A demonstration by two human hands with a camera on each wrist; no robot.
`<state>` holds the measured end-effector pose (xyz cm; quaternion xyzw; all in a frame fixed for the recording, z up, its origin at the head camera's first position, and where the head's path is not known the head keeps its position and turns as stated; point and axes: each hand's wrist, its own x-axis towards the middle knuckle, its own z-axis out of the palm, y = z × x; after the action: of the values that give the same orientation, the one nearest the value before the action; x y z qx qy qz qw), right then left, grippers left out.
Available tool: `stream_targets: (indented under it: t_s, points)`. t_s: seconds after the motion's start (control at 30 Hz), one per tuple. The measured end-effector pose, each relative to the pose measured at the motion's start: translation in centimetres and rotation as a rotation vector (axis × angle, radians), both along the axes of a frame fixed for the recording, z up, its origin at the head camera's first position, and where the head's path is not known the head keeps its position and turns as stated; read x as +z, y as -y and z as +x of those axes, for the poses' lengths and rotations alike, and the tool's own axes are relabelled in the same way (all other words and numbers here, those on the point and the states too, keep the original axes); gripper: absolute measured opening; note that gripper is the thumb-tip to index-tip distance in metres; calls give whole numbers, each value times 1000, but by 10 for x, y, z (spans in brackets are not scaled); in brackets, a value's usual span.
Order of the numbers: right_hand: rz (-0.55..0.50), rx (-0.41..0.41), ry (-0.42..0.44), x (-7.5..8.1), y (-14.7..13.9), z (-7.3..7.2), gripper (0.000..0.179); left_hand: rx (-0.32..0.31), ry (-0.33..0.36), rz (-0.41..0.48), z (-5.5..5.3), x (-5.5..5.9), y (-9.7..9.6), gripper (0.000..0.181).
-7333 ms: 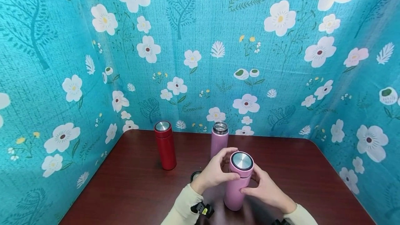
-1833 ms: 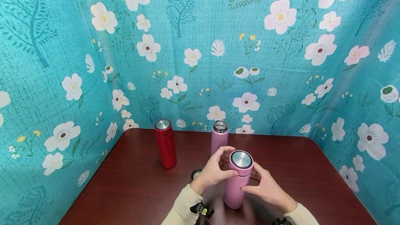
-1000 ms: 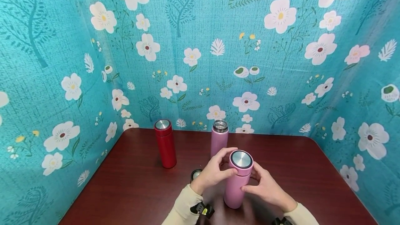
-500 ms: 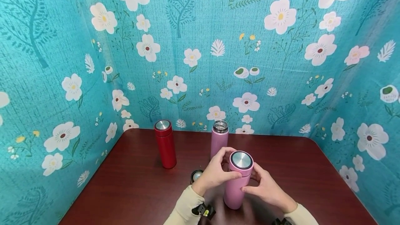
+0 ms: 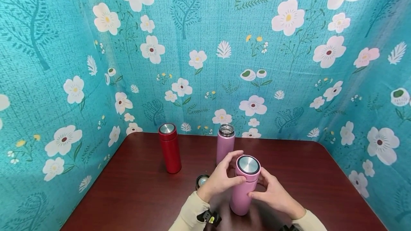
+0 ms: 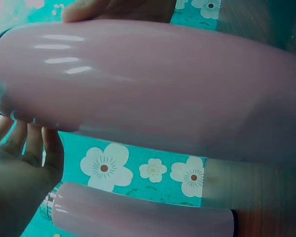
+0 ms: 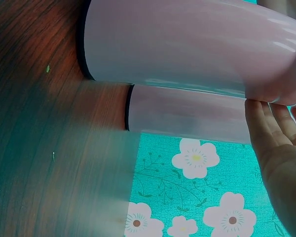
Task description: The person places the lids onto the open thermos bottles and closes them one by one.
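In the head view a pink thermos stands upright on the table with its pink, silver-topped lid on. My left hand grips it around the lid, thumb in front and fingers behind. Lower down, my right hand holds the body from the right. Both wrist views show the same thermos large and close. Behind it stands a second pink thermos, lidless, its steel mouth bare. A dark-rimmed round piece, likely a lid, lies on the table, partly hidden by my left hand.
A red thermos with a silver-topped lid stands at the back left. The dark wooden table ends against a blue floral cloth, which hangs behind and on both sides.
The left hand has shifted a little to the right on the lid, and more of the dark-rimmed piece shows. The right hand and the thermoses stay nearly still.
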<state>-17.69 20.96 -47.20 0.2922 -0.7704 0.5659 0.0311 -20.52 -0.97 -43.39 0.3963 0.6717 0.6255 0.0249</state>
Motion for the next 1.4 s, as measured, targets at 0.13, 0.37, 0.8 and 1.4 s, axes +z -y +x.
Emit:
stream_targets:
  t_s: [0.13,0.37,0.8,1.4]
  points:
    - [-12,-1,0,-1,0,0,72,70,38,-10,5,2,-4,71]
    - [-12,1,4,2,1,2,70,104,52,-4,6,2,-8,62]
    - [-11,17,-23,2,0,2,72,2,-27,-16,6,10,1,72]
    - [-7,22,-15,2,0,2,72,15,53,26,1,-2,-2,66]
